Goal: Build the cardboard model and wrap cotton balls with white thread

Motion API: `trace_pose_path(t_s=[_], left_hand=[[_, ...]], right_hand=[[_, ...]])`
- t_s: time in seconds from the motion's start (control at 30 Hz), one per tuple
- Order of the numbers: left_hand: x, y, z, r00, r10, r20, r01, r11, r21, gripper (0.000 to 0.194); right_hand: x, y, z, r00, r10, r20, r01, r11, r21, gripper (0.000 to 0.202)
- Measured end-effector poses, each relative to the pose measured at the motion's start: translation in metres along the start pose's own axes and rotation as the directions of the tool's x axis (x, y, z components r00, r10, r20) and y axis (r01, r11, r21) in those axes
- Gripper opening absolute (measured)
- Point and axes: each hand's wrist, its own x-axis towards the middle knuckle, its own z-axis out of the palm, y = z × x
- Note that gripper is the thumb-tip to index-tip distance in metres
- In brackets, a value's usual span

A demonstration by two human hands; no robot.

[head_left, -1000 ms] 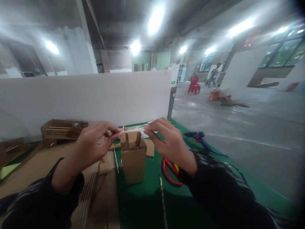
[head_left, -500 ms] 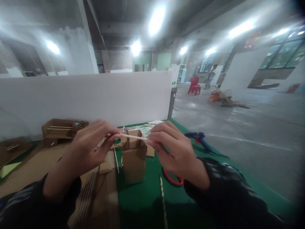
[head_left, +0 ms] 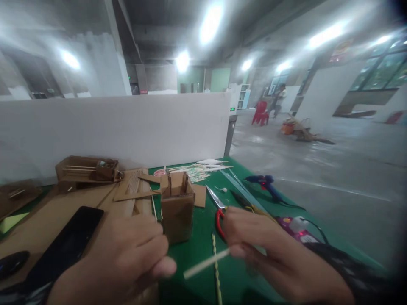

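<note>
My right hand (head_left: 257,245) pinches a short pale wooden stick (head_left: 206,263), whose free end points left over the green tabletop (head_left: 178,258). My left hand (head_left: 136,250), smeared by motion, is closed into a loose fist left of the stick and apart from it. Its palm side is hidden, so I cannot tell whether anything is in it. Upright between and beyond the hands stands a brown cardboard box (head_left: 178,216) with an open top. A thin yellow-patterned rod (head_left: 217,271) lies beneath the stick. Scissors with red handles (head_left: 219,224) are partly covered by my right hand.
Cardboard sheets (head_left: 104,192) and a black phone (head_left: 70,241) lie at left; a cardboard construction (head_left: 85,169) sits behind. Cotton swabs or similar sticks (head_left: 190,169) are at the back. A blue glue gun (head_left: 263,182) with its cord lies right. A white partition (head_left: 127,131) borders the table.
Both hands have lowered toward me and moved apart. The stick was held between both hands before the cardboard box; now it shows only in my right hand, its free end tilted down.
</note>
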Motion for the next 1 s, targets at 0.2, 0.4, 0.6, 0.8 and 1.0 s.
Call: trace_pose_path(t_s=[0.2,0.4,0.6,0.8,1.0], left_hand=[[-0.078,-0.022,0.083,0.963,-0.230,0.138,0.235,0.972,-0.022,0.046],[-0.088,-0.037,0.105,0.910,-0.352,0.219,0.372,0.926,-0.059,0.049],[-0.092,-0.035,0.103,0.889,-0.365,0.276,0.398,0.914,-0.075,0.048],[-0.092,-0.035,0.104,0.866,-0.390,0.314,0.435,0.896,-0.087,0.047],[-0.089,-0.035,0.103,0.849,-0.415,0.326,0.467,0.878,-0.100,0.043]], right_hand=[[-0.010,0.067,0.046,0.950,0.171,0.261,-0.173,0.985,-0.015,0.022],[-0.008,0.097,0.085,0.952,0.255,0.167,-0.235,0.963,-0.130,0.016],[-0.012,0.102,0.092,0.942,0.322,0.093,-0.297,0.931,-0.211,0.014],[-0.010,0.101,0.096,0.935,0.349,0.069,-0.325,0.916,-0.235,0.013],[-0.008,0.095,0.092,0.941,0.327,0.090,-0.302,0.928,-0.216,0.017]])
